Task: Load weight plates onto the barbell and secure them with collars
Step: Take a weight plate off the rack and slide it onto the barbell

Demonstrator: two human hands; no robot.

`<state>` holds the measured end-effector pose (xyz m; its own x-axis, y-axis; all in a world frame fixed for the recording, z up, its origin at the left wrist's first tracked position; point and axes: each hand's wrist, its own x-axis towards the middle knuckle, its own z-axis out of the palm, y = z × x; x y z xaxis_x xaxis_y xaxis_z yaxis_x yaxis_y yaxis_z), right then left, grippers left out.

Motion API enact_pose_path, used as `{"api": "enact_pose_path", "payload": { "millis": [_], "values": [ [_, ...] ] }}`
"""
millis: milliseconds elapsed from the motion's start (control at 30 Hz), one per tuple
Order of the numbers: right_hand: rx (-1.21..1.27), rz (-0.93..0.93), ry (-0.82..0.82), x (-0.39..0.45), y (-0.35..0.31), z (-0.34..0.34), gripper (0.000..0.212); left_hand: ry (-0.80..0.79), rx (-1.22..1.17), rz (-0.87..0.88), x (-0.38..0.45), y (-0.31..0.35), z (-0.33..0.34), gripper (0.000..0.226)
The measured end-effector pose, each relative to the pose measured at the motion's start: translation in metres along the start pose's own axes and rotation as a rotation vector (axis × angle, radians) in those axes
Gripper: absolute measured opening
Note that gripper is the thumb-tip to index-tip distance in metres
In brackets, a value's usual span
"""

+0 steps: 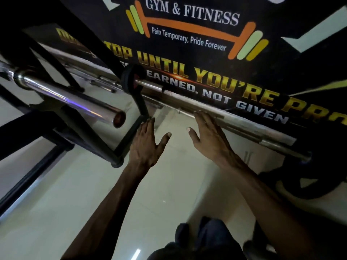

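At the centre of the frame, you are reaching both hands toward the barbell point(206, 107), which is running as a long diagonal from the middle left down to the right edge, resting in a black hook point(138, 91) of the rack point(62, 117). Your left hand point(148, 145) is spreading its fingers point(148, 124) wide and holding nothing, its tips near the foot of the hook. Your right hand point(208, 136) is likewise open and empty, with its fingertips point(199, 114) lying at or just against the bar (whether they are truly touching, I cannot tell).

You appear to be at the very start: the sleeve of the bar is showing bare, with no plate and no collar on it. A dark round plate point(309, 184) is lying low at the right of the frame, near the bar's end and partly cut off by shadow. The next move is calling for steadying the bar, then turning to that plate and lining its hole up with the sleeve end.

The bar is looking like dull brushed steel, stepped where shaft meets sleeve. A second, shinier chrome tube point(71, 99) is jutting from the upper left, hollow at its end. The rack is matte black square tubing; the floor point(93, 184) is pale and glossy. Behind, a black printed banner point(197, 34) is filling the top.
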<state>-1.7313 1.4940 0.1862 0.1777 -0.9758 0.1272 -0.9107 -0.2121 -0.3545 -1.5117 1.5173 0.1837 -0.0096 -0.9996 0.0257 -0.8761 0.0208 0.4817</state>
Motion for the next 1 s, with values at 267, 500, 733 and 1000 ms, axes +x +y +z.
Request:
{"api": "enact_pose_path", "payload": {
  "millis": [267,500,733,1000],
  "values": [
    [0.0,-0.208,-0.017,0.147,0.059,0.028,0.061,0.086,-0.038,-0.238,0.102,0.014,0.043,0.08],
    [0.022,-0.399,-0.046,0.269,0.097,0.035,0.062,0.154,-0.092,-0.394,0.206,0.026,0.056,0.081],
    [0.11,-0.49,-0.149,0.388,0.096,0.067,0.06,0.249,-0.179,-0.524,0.307,-0.001,0.055,0.083],
    [0.238,-0.575,-0.204,0.513,0.071,0.139,0.044,0.433,-0.368,-0.541,0.423,-0.073,0.069,0.056]
  ]
}}
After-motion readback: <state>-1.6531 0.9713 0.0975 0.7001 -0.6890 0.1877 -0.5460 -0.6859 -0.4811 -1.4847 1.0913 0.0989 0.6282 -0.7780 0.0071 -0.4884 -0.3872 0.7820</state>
